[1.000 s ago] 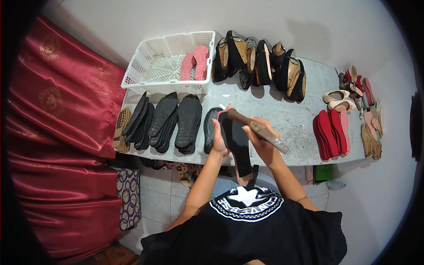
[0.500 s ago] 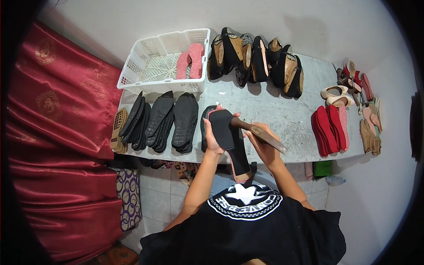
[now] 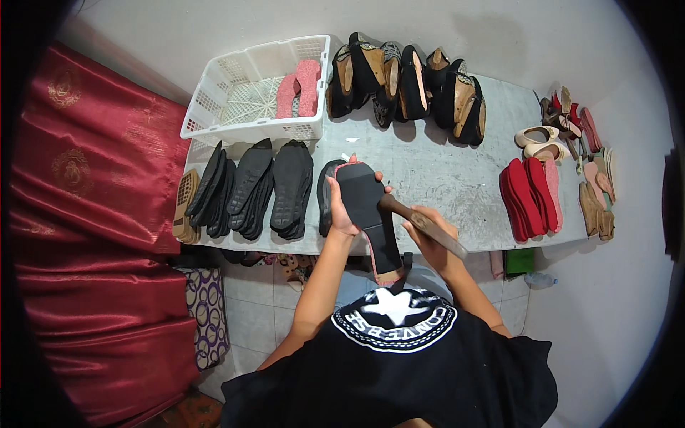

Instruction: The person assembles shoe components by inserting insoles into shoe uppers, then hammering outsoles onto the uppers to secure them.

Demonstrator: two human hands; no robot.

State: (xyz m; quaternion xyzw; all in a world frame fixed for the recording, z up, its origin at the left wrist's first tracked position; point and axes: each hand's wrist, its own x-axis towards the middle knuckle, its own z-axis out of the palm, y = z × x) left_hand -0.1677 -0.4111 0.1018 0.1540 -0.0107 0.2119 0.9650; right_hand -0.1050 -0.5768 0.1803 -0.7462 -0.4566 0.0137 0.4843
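My left hand (image 3: 342, 214) is wrapped round a black shoe sole (image 3: 362, 203) with a pink edge and holds it flat side up, its toe end pointing away from me. My right hand (image 3: 434, 246) grips a hammer (image 3: 424, 225) whose rounded brown face is at the right edge of the sole. I cannot tell whether that face touches it. The hammer's tapered metal end points toward my right forearm, and its handle is hidden. Beside my left hand, another dark sole (image 3: 326, 207) lies on the table, partly covered.
Stacks of black soles (image 3: 291, 189) and tan soles (image 3: 187, 207) line the table's left side. Behind them stands a white plastic basket (image 3: 255, 132) with pink pieces. Black shoes (image 3: 414, 82) on lasts sit at the back. Red soles (image 3: 524, 200) and cream shoes (image 3: 536, 134) lie right.
The hammer has moved a little toward me along the sole's right edge. Both hands keep their hold. The whole view has shifted slightly.
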